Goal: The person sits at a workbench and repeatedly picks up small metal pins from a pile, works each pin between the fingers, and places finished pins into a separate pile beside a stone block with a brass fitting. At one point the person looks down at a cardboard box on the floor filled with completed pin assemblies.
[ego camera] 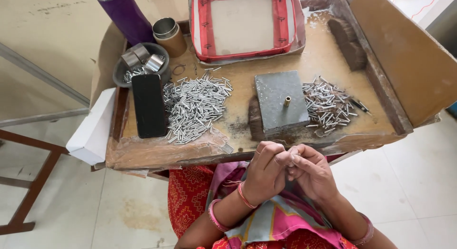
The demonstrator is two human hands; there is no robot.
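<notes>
Head cam: both hands meet just below the surface [143, 156] edge, over the lap. Left hand [266, 170] and right hand [309, 175] have fingers pressed together round a tiny metal pin [293, 157], pinched at the tips; only a sliver shows, so exact grip can't be told. Pin looks like those in the big pile [195, 106] beside the black phone [149, 105] and the smaller pile [328, 106] right of the grey metal block [281, 103] w/ brass peg [287, 101]. Judgement: pin is light, stiff, smooth, prob slippery, easy to drop or lose in cloth. Best held mid-shaft w/ thumb + index pads, not by the ends. Block looks heavy, stays put.
</notes>
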